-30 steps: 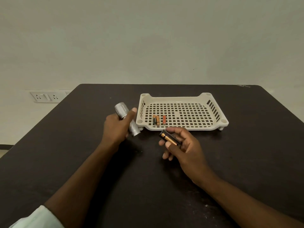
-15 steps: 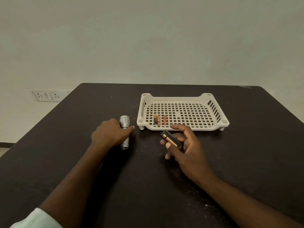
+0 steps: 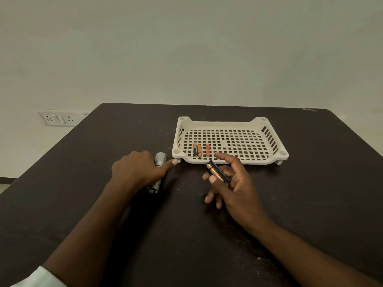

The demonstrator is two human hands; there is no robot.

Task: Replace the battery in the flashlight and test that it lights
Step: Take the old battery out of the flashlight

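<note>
A silver flashlight lies on the dark table, just left of the tray. My left hand rests over its middle with the index finger stretched out to the right; the flashlight's two ends stick out from under the hand. My right hand hovers in front of the tray and pinches a black and orange battery between thumb and fingers, tilted up to the left. In the white perforated tray lie two black-and-orange batteries and a red one, side by side at its near left.
The tray sits at the middle back of the table. A wall socket plate is on the wall beyond the table's left edge. A pale wall stands behind the table.
My left hand has lowered the flashlight from a raised, tilted hold down flat onto the table. The right hand with the battery has stayed nearly in place.
</note>
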